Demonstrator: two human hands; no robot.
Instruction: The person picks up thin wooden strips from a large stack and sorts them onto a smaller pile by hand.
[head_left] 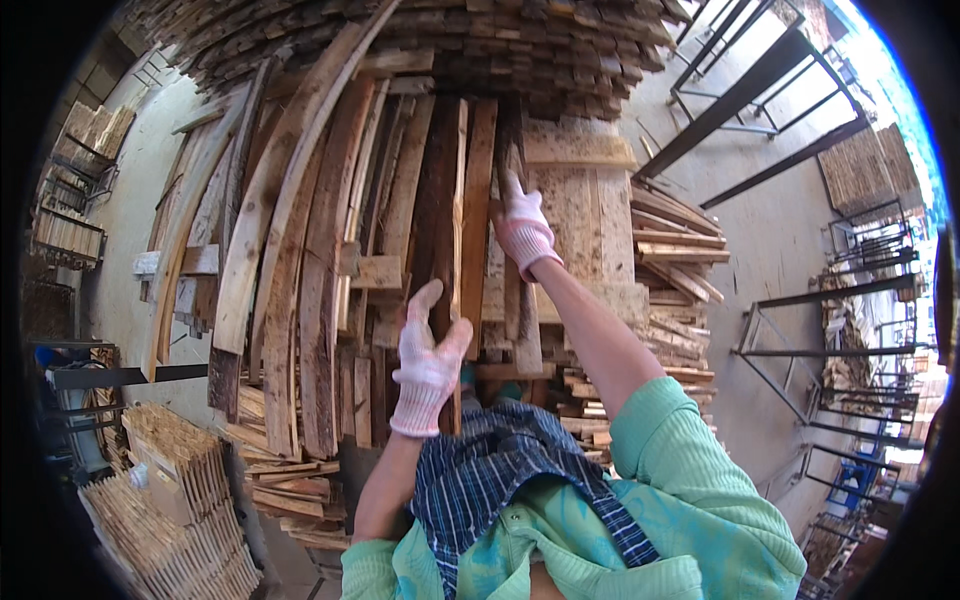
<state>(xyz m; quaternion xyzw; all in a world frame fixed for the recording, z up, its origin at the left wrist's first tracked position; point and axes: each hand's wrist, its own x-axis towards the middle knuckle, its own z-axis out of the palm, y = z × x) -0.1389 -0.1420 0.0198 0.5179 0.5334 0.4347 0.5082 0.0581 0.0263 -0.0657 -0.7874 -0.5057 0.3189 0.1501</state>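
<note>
Both my hands wear white knitted gloves with pinkish cuffs. My left hand (430,362) is over the near part of a dark, bark-covered board (437,215) with a pale, narrow edge. Its thumb and fingers are spread; whether it touches the board I cannot tell. Farther forward and to the right, my right hand (524,228) is closed around a narrow dark board (513,150), one finger lying along the wood. Between these two boards runs a reddish-brown plank (480,190). The undersides of both hands are hidden.
Long, bowed boards (270,190) lie to the left. A tall stack of timber (430,45) stands at the far side, with pale wide planks (590,220) at the right. Dark metal frames (745,85) stand on the floor, and bundled slats (180,500) at the lower left.
</note>
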